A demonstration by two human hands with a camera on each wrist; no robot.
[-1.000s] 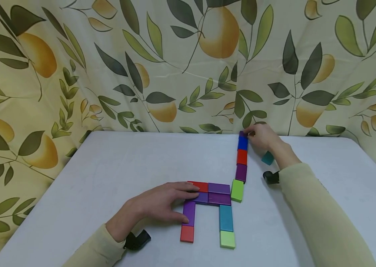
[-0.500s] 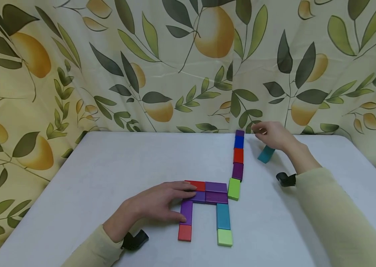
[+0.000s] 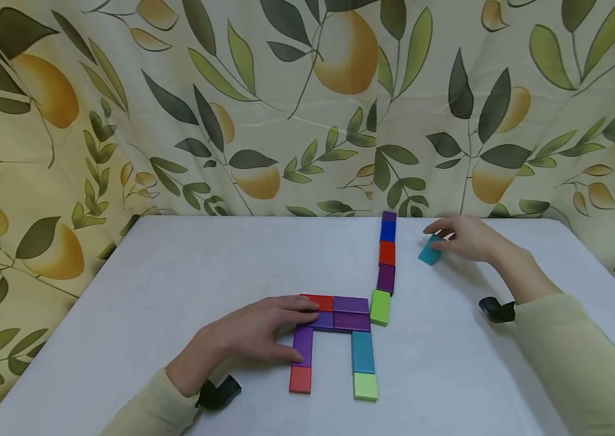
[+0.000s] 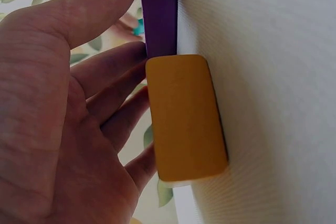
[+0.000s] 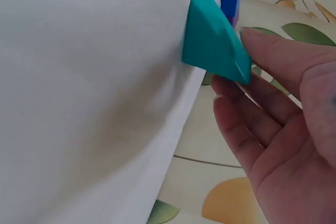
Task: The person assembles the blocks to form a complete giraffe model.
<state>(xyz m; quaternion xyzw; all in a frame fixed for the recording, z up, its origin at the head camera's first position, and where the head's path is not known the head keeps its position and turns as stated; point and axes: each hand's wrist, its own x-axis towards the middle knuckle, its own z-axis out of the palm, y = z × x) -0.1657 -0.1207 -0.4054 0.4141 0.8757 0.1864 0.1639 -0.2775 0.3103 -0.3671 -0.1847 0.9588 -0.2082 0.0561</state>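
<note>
My left hand (image 3: 249,330) rests on the flat figure of coloured blocks, fingertips over a red block (image 3: 320,302) and a violet block (image 3: 322,320). Its thumb touches the purple block (image 3: 303,346) of the left leg. At that leg's end lies a red block (image 3: 300,380), orange-looking in the left wrist view (image 4: 184,119). At the back right, my right hand (image 3: 471,239) has its thumb and fingers around a teal, slant-sided block (image 5: 212,40). The thumb lies along its edge and the fingers are partly behind it.
A column of blocks runs from a lime block (image 3: 380,307) past a dark purple block (image 3: 386,278) and a blue block (image 3: 388,231) to the far table edge. The right leg is a teal block (image 3: 363,352) and a light green block (image 3: 365,386). A patterned curtain (image 3: 263,109) hangs behind the white table (image 3: 220,260).
My right hand has left the small purple block at the column's far end and moved right and down to the teal block. My left hand has stayed on the figure.
</note>
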